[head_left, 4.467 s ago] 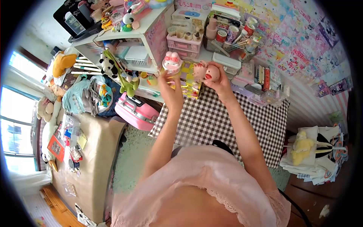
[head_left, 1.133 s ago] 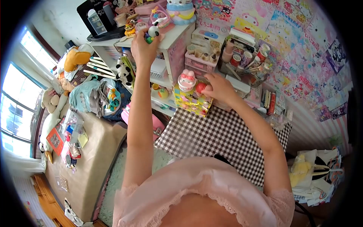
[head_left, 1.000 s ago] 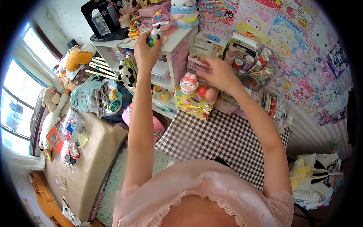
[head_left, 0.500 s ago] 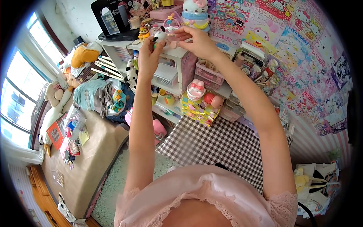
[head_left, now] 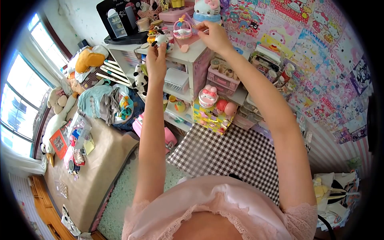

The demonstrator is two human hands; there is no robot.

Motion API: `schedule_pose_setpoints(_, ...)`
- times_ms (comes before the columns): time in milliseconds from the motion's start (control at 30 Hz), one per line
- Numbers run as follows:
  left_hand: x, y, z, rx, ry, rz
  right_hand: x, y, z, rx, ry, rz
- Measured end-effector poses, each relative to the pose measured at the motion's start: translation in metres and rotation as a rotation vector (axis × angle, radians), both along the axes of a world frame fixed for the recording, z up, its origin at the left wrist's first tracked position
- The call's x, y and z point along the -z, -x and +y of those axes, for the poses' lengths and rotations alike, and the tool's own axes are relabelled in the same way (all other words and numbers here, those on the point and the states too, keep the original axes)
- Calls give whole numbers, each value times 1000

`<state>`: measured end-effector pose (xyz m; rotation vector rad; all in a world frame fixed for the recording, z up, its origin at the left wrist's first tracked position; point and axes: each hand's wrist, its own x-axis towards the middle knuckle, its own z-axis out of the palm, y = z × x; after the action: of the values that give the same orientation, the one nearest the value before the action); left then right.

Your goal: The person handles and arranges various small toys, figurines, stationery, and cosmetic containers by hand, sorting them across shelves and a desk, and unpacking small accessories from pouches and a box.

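My left hand (head_left: 156, 59) is closed round a small white-and-black figurine (head_left: 162, 39) at the front edge of the white shelf's top (head_left: 195, 51). My right hand (head_left: 215, 37) is over the right end of that top, thumb and forefinger bent towards each other; whatever may be between them is too small to make out. Between the hands stands a small pink-and-purple basket-like toy (head_left: 183, 33) with a yellow star on its handle. A pink heart-shaped piece (head_left: 184, 48) lies in front of it. Behind my right fingers is a large Hello Kitty figure (head_left: 207, 10).
A black stand (head_left: 120, 24) and an orange-yellow toy (head_left: 152, 34) are to the left on the shelf. Below are pink drawers (head_left: 223, 76), a white rabbit-eared figure (head_left: 208, 96) and a checked cloth (head_left: 236, 156). A bed (head_left: 100, 156) with bags lies left.
My left hand has lowered and drawn slightly left with the figurine. My right hand has moved right and up, away from the figurine, uncovering the basket-like toy and the heart-shaped piece.
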<state>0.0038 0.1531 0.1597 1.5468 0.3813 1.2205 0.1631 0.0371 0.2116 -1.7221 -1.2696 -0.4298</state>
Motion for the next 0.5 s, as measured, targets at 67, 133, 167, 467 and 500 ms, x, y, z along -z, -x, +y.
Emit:
schedule_pose_setpoints(67, 5, -1, 4, -42, -85, 79, 2, -9, 3, 24, 20, 2)
schedule_pose_setpoints(133, 5, 0, 3, -23, -97, 55, 2, -8, 3, 46, 40, 1)
schedule_pose_setpoints(167, 6, 0, 3, -6, -107, 30, 4, -6, 3, 55, 51, 44)
schedule_pose_setpoints(467, 4, 9, -3, 32, -199, 37, 12, -19, 20, 137, 128, 51)
schedule_pose_setpoints(500, 4, 9, -3, 31, -200, 37, 12, -21, 20, 150, 137, 70)
